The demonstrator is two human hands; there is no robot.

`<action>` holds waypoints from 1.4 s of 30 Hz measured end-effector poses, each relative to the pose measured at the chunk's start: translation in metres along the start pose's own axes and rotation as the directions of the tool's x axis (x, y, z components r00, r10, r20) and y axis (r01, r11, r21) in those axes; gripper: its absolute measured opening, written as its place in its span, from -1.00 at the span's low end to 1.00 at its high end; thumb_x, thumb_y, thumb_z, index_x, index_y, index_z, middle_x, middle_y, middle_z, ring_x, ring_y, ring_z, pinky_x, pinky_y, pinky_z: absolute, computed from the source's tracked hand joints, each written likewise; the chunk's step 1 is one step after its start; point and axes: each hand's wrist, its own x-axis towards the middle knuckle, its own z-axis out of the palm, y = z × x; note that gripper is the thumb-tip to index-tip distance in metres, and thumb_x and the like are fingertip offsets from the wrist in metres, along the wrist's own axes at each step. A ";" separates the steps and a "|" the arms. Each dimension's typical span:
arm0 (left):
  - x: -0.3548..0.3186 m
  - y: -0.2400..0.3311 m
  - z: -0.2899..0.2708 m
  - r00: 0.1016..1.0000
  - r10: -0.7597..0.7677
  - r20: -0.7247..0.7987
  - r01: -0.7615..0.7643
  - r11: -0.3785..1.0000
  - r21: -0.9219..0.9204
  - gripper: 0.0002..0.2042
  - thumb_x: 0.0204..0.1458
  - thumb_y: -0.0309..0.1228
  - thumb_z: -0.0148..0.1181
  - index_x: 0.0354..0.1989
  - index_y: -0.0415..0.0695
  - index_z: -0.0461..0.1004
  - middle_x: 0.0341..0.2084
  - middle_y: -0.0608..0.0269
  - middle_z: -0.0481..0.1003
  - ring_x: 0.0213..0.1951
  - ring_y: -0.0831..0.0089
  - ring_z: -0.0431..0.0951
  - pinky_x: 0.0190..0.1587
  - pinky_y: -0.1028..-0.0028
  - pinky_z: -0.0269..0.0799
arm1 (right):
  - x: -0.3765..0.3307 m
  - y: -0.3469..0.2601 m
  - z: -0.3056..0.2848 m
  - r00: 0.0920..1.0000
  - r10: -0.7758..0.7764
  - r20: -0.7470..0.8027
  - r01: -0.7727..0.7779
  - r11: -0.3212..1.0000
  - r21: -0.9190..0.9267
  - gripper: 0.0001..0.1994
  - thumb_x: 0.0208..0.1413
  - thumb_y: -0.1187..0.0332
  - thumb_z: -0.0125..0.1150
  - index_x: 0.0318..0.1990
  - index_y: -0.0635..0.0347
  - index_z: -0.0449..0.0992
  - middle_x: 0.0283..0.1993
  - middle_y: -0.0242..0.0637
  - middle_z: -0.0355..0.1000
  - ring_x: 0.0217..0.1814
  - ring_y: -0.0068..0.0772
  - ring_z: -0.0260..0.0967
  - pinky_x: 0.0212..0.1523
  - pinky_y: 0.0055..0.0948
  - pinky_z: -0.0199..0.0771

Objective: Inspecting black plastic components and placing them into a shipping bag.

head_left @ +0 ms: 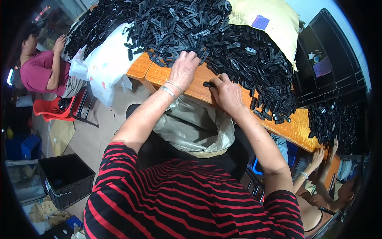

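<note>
My left hand (184,72) is at the near edge of a heap of long, slotted black plastic strips (175,24). Its fingers are curled down among the strips, and their tips are hidden. Between thumb and fingers my right hand (229,95) pinches a small black plastic piece (208,84), just over the table's front edge. To the right of that hand lies a second heap, of shorter, chunkier black plastic pieces (254,55). Below both hands an open woven sack (187,127) hangs at my lap, its mouth under the edge of the wooden table (201,75).
A white plastic bag (107,59) drapes over the table's left side. Behind the right heap stand a yellowish sack (274,24) and a black crate (330,59). One person sits at the far left, another works at the lower right. A black bin (65,179) stands on the floor.
</note>
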 end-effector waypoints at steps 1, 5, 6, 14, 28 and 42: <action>-0.003 0.002 -0.001 1.000 -0.004 0.007 0.004 1.000 -0.014 -0.79 -0.15 -0.62 0.09 -0.29 -0.16 0.47 -0.29 0.19 0.38 -0.19 0.17 0.36 -0.16 0.31 0.38 | 0.001 0.000 0.001 0.999 -0.030 -0.024 0.031 0.999 0.039 -0.84 -0.07 0.42 0.21 -0.29 0.20 0.51 -0.31 -0.11 0.34 -0.42 0.00 0.42 -0.42 -0.16 0.45; -0.014 0.008 -0.005 0.999 -0.019 -0.039 0.016 0.997 -0.071 -0.83 -0.17 -0.63 0.02 -0.36 -0.16 0.42 -0.33 0.18 0.34 -0.22 0.16 0.36 -0.18 0.30 0.39 | 0.001 -0.004 0.001 0.999 -0.034 -0.034 0.036 0.998 0.049 -0.82 -0.07 0.40 0.23 -0.26 0.19 0.52 -0.30 -0.12 0.34 -0.41 -0.01 0.42 -0.40 -0.17 0.45; -0.016 0.010 -0.007 0.999 -0.036 -0.034 0.031 0.990 -0.136 -0.82 -0.17 -0.63 0.06 -0.34 -0.16 0.42 -0.31 0.16 0.35 -0.22 0.14 0.37 -0.17 0.29 0.38 | 0.000 -0.004 0.001 0.999 -0.026 -0.034 0.028 0.998 0.055 -0.81 -0.08 0.39 0.24 -0.26 0.18 0.52 -0.30 -0.13 0.34 -0.40 -0.01 0.43 -0.39 -0.18 0.46; -0.021 0.018 -0.013 0.959 -0.281 0.023 0.273 0.905 -0.328 -0.74 -0.18 -0.52 0.28 -0.27 -0.16 0.43 -0.30 0.05 0.35 -0.18 0.10 0.40 -0.13 0.27 0.38 | 0.000 -0.005 -0.001 1.000 0.025 -0.019 -0.024 0.997 0.076 -0.81 -0.07 0.35 0.27 -0.28 0.17 0.52 -0.28 -0.13 0.35 -0.34 -0.02 0.43 -0.33 -0.20 0.46; -0.020 0.012 -0.016 0.929 -0.284 -0.237 0.208 0.930 -0.303 -0.87 -0.16 -0.59 0.26 -0.40 -0.20 0.46 -0.45 0.15 0.41 -0.47 0.27 0.47 -0.42 0.43 0.40 | 0.004 -0.008 0.001 0.994 0.105 0.001 -0.105 0.993 0.058 -0.75 -0.09 0.28 0.31 -0.24 0.16 0.52 -0.27 -0.20 0.39 -0.25 -0.09 0.43 -0.27 -0.23 0.44; -0.038 0.040 -0.029 0.933 -0.213 -0.289 0.017 0.830 -0.558 -0.85 -0.15 -0.72 0.21 -0.40 -0.26 0.46 -0.33 0.20 0.44 -0.39 0.48 0.48 -0.43 0.57 0.44 | 0.016 -0.018 -0.004 0.912 0.369 0.181 -0.368 0.536 0.760 -0.69 0.12 0.22 0.15 -0.18 0.34 0.48 -0.39 -0.20 0.47 -0.55 -0.43 0.42 -0.54 -0.43 0.41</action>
